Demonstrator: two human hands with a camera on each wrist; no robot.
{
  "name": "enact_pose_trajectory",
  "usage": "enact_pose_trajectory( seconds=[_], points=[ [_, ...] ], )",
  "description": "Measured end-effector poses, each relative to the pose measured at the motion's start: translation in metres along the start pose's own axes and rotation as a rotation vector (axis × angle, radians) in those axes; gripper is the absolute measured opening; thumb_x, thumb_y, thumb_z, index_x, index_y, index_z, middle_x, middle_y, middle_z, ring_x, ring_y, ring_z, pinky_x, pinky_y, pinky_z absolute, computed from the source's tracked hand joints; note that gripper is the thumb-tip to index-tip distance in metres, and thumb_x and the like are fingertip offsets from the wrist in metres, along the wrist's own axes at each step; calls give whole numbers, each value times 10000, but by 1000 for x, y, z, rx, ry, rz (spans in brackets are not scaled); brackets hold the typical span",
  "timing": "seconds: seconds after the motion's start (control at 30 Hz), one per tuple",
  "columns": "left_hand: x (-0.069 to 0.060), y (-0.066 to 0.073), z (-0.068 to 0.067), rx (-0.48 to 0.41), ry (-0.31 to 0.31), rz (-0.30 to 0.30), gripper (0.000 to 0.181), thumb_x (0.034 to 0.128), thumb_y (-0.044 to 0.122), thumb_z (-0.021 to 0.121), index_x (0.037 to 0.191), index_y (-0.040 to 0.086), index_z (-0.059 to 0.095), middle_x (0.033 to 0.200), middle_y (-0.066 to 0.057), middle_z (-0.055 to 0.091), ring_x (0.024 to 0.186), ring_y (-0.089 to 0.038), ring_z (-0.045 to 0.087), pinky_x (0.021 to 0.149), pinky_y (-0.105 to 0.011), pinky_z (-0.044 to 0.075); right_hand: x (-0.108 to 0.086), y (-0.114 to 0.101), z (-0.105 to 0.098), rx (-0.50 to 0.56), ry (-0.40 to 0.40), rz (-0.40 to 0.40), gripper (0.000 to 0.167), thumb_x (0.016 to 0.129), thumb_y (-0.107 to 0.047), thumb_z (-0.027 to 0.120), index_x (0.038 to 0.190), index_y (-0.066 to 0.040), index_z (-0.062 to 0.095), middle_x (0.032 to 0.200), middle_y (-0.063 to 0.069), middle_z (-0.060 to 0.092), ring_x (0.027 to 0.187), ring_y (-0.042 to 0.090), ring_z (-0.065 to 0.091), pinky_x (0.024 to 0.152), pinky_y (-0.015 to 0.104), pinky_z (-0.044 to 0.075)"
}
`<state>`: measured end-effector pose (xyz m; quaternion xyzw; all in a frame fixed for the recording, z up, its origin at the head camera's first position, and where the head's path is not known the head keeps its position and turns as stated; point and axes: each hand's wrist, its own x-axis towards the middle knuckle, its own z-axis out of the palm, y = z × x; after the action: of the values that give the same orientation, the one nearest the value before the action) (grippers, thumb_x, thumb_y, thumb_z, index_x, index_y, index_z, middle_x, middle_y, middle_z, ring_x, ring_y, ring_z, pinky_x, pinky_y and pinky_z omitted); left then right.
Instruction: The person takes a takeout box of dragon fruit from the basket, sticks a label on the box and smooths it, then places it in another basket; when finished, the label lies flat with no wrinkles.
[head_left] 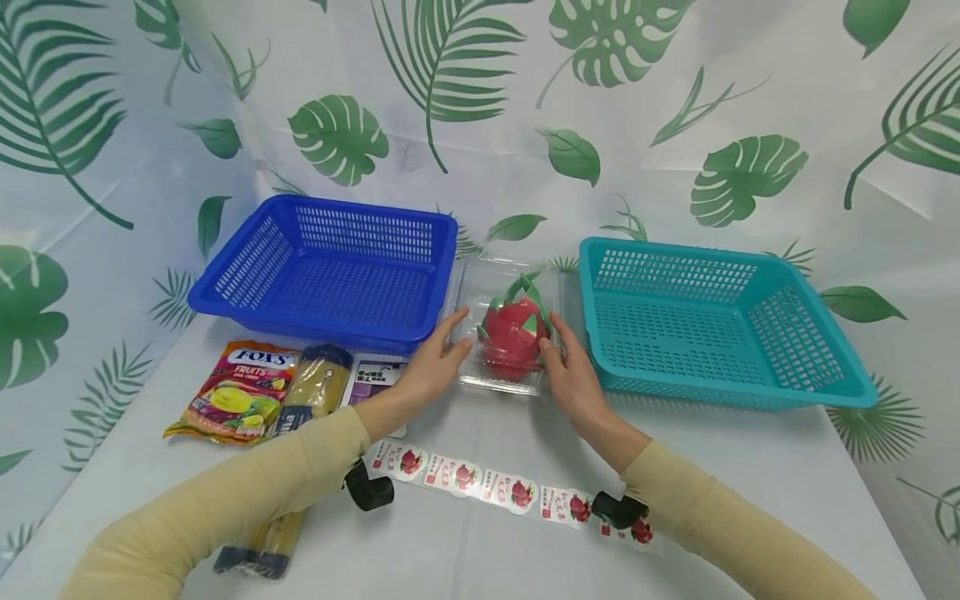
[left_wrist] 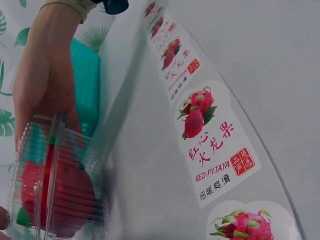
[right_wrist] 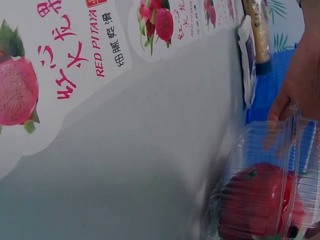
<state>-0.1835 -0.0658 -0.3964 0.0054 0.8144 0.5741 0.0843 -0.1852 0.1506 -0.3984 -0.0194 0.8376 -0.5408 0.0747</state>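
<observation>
Sheeting point(head_left: 480, 125) printed with green leaves hangs behind and beside a pale table point(head_left: 525, 567), a little creased against the light. Across the table's near part runs a slanting strip of stickers point(head_left: 517, 493), each showing dragon fruit; up close, "RED PITAYA" reads clearly.

The person's left sleeve point(head_left: 225, 500) hides the middle of a pasta packet point(head_left: 315, 385), and the left arm covers part of a purple-and-white packet point(head_left: 369, 379) whose small print I can't make out. A black wrist device point(head_left: 618, 510) blocks a bit of the strip's right end. From either wrist, the clear box point(head_left: 472, 371) is cut off by the frame, and I can't tell whether its lid is fully fastened.

Inside that box sits a red fruit point(head_left: 513, 333) with green tips. The left hand point(head_left: 437, 360) and right hand point(head_left: 576, 377) rest against opposite sides, thumb and forefinger apart on each; their other fingers are mostly hidden. A blue basket point(head_left: 341, 287) stands left of the box, behind a FOX'S candy bag point(head_left: 238, 392), and a teal basket point(head_left: 675, 333) stands right.
</observation>
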Motion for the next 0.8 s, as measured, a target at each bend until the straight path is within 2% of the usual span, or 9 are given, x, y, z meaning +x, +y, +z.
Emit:
enact_pose_trajectory(
  seconds=[0.23, 0.43, 0.8],
  points=[
    [-2, 0, 0, -18, -6, 11, 527, 1036, 308, 475, 1536, 313, 310, 1586, -47, 281, 1383, -342, 370, 1106, -534, 313, -3, 3, -5, -6, -38, 31, 619, 1056, -375, 392, 1585, -268, 88, 1632, 25, 99, 1487, 250, 81, 1148, 532, 233],
    [-2, 0, 1, 2, -9, 29, 541, 1035, 321, 475, 1543, 310, 291, 1595, -43, 260, 1389, -346, 360, 1116, -535, 294, -3, 4, -6, -11, -35, 31, 616, 1057, -382, 388, 1585, -252, 99, 1630, 41, 105, 1486, 261, 82, 1150, 537, 224],
    [0, 0, 0, 2, 3, 9, 545, 1036, 325, 474, 1545, 321, 278, 1600, -65, 242, 1392, -344, 354, 1116, -531, 296, 0, -2, -7, 16, -40, 16, 596, 1060, -367, 381, 1583, -230, 129, 1617, 94, 145, 1472, 313, 138, 1129, 562, 255]
  ],
)
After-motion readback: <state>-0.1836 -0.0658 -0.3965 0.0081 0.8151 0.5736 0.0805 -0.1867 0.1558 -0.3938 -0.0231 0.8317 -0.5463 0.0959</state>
